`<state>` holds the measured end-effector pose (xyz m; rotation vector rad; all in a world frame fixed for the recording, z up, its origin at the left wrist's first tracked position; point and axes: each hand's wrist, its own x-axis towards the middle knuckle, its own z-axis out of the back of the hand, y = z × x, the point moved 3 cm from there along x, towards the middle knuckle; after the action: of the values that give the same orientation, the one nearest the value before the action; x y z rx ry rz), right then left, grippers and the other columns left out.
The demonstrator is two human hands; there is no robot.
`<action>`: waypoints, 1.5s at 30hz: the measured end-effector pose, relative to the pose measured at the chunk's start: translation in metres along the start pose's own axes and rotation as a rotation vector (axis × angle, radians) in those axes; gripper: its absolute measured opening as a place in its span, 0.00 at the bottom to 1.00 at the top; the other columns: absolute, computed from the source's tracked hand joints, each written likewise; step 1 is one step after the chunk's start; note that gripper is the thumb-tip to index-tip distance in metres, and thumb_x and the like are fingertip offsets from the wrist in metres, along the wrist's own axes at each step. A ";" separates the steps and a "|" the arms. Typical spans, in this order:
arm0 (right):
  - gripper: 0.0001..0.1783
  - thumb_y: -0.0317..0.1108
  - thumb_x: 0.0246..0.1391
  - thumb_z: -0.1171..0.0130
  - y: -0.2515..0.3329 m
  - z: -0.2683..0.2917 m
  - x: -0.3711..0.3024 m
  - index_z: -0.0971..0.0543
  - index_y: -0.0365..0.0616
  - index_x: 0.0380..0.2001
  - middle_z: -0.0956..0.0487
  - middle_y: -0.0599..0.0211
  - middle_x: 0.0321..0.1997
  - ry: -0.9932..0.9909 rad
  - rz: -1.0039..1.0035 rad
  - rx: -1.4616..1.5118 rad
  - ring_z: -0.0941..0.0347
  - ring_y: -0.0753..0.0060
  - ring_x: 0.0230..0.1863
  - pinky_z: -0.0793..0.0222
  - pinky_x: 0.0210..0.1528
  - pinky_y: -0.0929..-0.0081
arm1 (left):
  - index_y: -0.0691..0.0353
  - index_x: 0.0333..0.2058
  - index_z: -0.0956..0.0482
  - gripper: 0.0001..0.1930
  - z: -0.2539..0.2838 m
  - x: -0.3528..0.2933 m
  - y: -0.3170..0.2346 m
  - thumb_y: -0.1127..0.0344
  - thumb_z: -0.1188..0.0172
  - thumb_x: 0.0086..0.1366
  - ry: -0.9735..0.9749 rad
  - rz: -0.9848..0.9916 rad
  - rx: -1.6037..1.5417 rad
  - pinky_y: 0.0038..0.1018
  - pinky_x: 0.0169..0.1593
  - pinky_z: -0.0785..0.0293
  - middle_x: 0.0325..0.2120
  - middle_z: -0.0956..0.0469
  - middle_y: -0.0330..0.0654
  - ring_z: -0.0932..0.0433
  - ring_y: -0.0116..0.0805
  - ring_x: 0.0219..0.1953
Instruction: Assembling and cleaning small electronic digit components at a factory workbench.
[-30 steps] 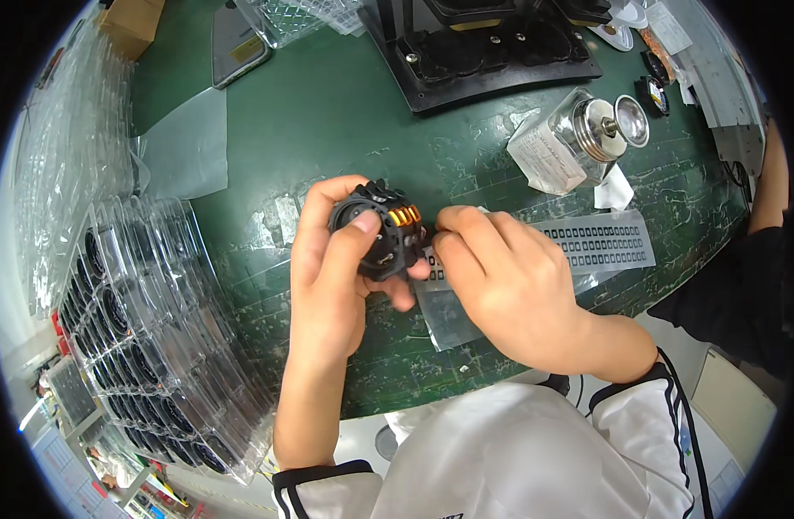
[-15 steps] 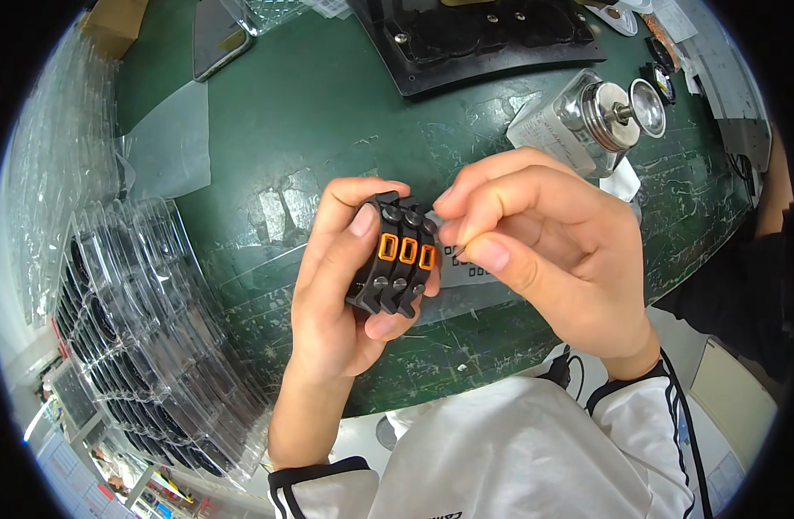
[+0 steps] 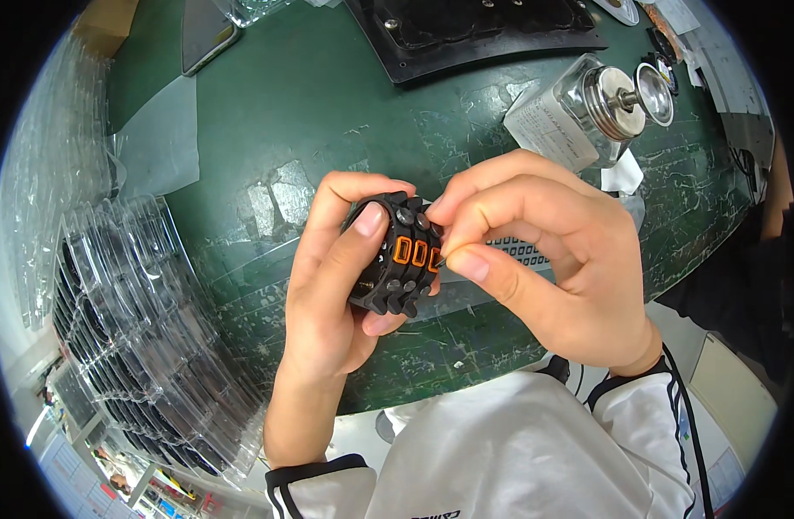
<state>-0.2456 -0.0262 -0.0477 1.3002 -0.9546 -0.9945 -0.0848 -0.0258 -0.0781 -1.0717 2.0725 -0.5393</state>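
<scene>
My left hand (image 3: 323,268) is wrapped round several black plastic parts (image 3: 395,281) held side by side as a stack. Orange rectangular rings (image 3: 420,253) sit in a row across their faces, with dark round studs above and below. My right hand (image 3: 544,251) is closed in a pinch, thumb and index fingertip at the rightmost orange ring. Something small and dark shows between those fingertips, too small to name. Behind the right hand lies a sheet (image 3: 525,251) carrying rows of small dark rectangular rings, partly covered by the fingers.
Stacked clear plastic trays (image 3: 146,346) with dark parts stand at the left. A clear pump bottle (image 3: 570,112) stands at the back right, near a black plate-like fixture (image 3: 483,43). A phone (image 3: 208,35) and a translucent sheet (image 3: 160,138) lie at the back left.
My right hand has moved left, bringing its pinched fingertips from beside the stack onto the rightmost orange ring. The left hand has turned the black parts slightly.
</scene>
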 end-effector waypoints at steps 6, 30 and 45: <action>0.04 0.22 0.50 0.42 0.000 -0.001 -0.001 0.24 0.31 0.30 0.28 0.55 0.42 -0.015 0.016 -0.016 0.28 0.73 0.41 0.28 0.45 0.78 | 0.62 0.44 0.35 0.11 0.000 0.001 0.000 0.63 0.57 0.68 0.000 -0.010 0.012 0.12 0.12 0.43 0.30 0.27 0.46 0.25 0.27 0.22; 0.06 0.18 0.46 0.41 -0.003 -0.006 -0.002 0.25 0.34 0.30 0.28 0.56 0.40 -0.048 0.163 -0.144 0.28 0.73 0.38 0.30 0.43 0.79 | 0.63 0.43 0.35 0.11 0.003 0.001 0.000 0.63 0.57 0.68 0.015 -0.020 -0.005 0.12 0.11 0.44 0.29 0.26 0.46 0.28 0.24 0.18; 0.12 0.18 0.39 0.34 0.007 -0.012 -0.009 0.24 0.36 0.31 0.22 0.55 0.38 -0.141 0.536 -0.415 0.22 0.67 0.35 0.23 0.35 0.78 | 0.63 0.44 0.38 0.13 -0.001 -0.006 -0.004 0.60 0.60 0.69 0.074 0.028 -0.129 0.12 0.11 0.40 0.27 0.26 0.49 0.25 0.27 0.18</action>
<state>-0.2368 -0.0140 -0.0411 0.5869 -1.0609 -0.8081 -0.0815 -0.0231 -0.0724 -1.1098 2.2092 -0.4427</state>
